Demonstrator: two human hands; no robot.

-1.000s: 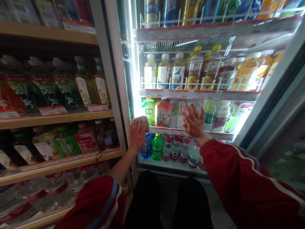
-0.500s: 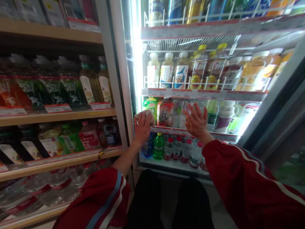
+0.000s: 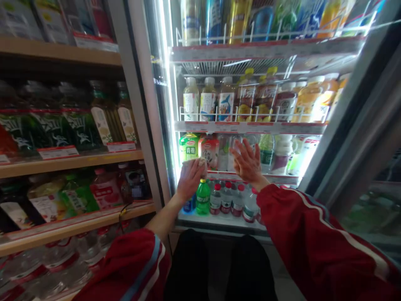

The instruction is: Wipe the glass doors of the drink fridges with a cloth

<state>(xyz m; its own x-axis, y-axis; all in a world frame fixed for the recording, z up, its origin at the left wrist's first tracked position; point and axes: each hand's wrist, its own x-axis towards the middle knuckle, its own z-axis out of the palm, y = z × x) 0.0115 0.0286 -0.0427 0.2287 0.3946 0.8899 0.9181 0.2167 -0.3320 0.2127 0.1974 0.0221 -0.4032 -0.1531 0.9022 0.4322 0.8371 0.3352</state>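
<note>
Here, left hand [image 3: 191,179] holding cloth [image 3: 202,165], right hand [image 3: 247,162] spread, bottles [image 3: 209,151] behind.

Green-labelled bottle [image 3: 189,147], 9 o'clock just off my view's centre: I read 青梅. Most other lettering blurred.

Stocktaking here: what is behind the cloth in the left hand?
Above the cloth, a green 青梅 drink bottle and a red-labelled drink bottle show. The cloth and left hand cover parts of their lower ends and the shelf edge, so those parts cannot be seen.
</note>
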